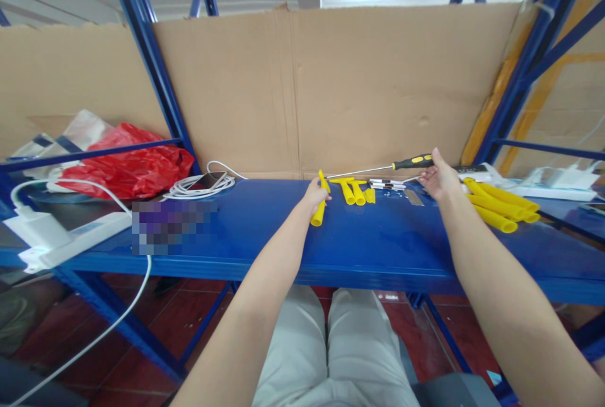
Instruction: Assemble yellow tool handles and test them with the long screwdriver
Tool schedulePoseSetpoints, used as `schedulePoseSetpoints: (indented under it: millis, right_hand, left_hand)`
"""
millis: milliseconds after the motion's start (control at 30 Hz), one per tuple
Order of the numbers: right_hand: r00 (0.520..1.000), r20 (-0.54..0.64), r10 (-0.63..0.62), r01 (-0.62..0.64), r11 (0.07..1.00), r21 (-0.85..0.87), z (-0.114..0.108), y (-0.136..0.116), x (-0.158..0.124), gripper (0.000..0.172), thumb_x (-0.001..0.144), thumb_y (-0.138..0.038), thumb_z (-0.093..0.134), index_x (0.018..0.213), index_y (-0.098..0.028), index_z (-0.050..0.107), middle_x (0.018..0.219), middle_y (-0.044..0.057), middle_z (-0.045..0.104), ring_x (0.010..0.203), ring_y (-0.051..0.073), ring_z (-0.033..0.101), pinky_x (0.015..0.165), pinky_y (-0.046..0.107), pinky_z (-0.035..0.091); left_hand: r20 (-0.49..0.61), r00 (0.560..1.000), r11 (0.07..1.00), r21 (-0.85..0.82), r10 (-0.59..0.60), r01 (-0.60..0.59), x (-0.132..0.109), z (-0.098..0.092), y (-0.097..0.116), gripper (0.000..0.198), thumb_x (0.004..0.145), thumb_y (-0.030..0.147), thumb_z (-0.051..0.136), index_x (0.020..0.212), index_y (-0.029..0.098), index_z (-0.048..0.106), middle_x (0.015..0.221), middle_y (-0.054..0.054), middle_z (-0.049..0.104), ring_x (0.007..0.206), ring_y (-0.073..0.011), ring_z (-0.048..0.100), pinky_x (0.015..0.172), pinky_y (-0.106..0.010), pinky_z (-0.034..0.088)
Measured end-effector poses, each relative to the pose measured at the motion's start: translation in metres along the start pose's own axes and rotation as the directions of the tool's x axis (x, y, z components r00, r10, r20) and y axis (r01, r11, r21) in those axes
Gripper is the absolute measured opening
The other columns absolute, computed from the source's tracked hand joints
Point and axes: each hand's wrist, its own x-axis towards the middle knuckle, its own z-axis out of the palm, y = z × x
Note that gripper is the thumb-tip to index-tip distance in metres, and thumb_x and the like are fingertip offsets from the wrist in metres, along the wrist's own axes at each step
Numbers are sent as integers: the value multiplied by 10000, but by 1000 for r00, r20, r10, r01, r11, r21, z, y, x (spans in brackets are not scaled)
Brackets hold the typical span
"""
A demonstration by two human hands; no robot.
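My left hand is closed around a yellow plastic handle piece held upright over the blue shelf. My right hand grips a screwdriver with a black and yellow handle. Its long metal shaft runs left, and the tip ends close to the top of the yellow piece. Between my hands lie two or three short yellow parts and some small metal pieces.
A pile of long yellow tubes lies right of my right hand. A coiled white cable with a phone, a red plastic bag and a white power strip sit at the left. A cardboard sheet backs the shelf.
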Motion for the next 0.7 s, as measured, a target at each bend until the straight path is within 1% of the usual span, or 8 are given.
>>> schedulePoseSetpoints:
  millis: [100, 167, 233, 333, 433, 567, 700]
  right_hand:
    - [995, -95, 15, -11, 999, 42, 7, -1, -7, 385, 796, -399, 770, 679, -225, 448, 442, -90, 404, 395, 87, 476, 386, 175, 423]
    - [991, -130, 29, -21, 998, 63, 9, -2, -10, 293, 877, -343, 670, 695, -213, 481, 487, -68, 479, 409, 77, 490, 401, 160, 436]
    - [989, -146, 28, -17, 997, 77, 10, -3, -10, 255, 915, -305, 596, 705, -208, 486, 529, -53, 520, 416, 71, 489, 404, 151, 438]
    - [990, -140, 13, -1, 996, 84, 8, -4, -9, 238, 888, -284, 606, 700, -209, 480, 549, -51, 517, 422, 75, 479, 391, 153, 431]
    - [989, -151, 7, 6, 996, 84, 7, -4, -9, 218, 880, -266, 593, 701, -208, 482, 552, -51, 503, 420, 75, 457, 373, 152, 410]
    - [988, -156, 2, 9, 998, 70, 10, -4, -11, 203, 861, -247, 593, 702, -209, 473, 554, -51, 491, 410, 72, 428, 352, 148, 381]
    - [990, -138, -1, 10, 998, 63, 12, -4, -14, 217, 841, -256, 611, 692, -211, 460, 553, -49, 479, 399, 69, 408, 344, 149, 367]
  left_hand:
    - [-3, 1000, 1000, -3, -2, 2, 0, 0, 0, 767, 727, -43, 641, 1425, 212, 452, 1143, -97, 687, 598, -93, 648, 444, -157, 409]
    - [8, 1000, 1000, -3, 3, -3, -1, 0, 0, 766, 727, -37, 642, 1425, 213, 453, 1145, -97, 688, 609, -98, 654, 447, -157, 410]
    - [28, 1000, 1000, -5, 9, -9, -2, -1, 1, 766, 728, -49, 626, 1429, 206, 453, 1148, -97, 688, 618, -98, 657, 452, -157, 412]
    - [41, 999, 1000, -12, 13, -12, -3, -1, 1, 774, 719, -76, 614, 1423, 207, 461, 1144, -90, 691, 621, -95, 656, 462, -158, 416]
    - [20, 1000, 1000, -25, 6, -6, -4, -1, 1, 746, 725, -95, 584, 1404, 195, 475, 1165, -94, 682, 592, -78, 641, 452, -157, 404]
    - [-51, 999, 999, -37, -9, 7, -2, -1, 0, 744, 737, -92, 547, 1420, 192, 459, 1193, -104, 667, 585, -76, 636, 431, -160, 388]
    - [-140, 990, 999, -25, -31, 28, -2, -2, 1, 746, 756, -59, 569, 1439, 220, 455, 1136, -87, 677, 644, -106, 676, 444, -158, 407]
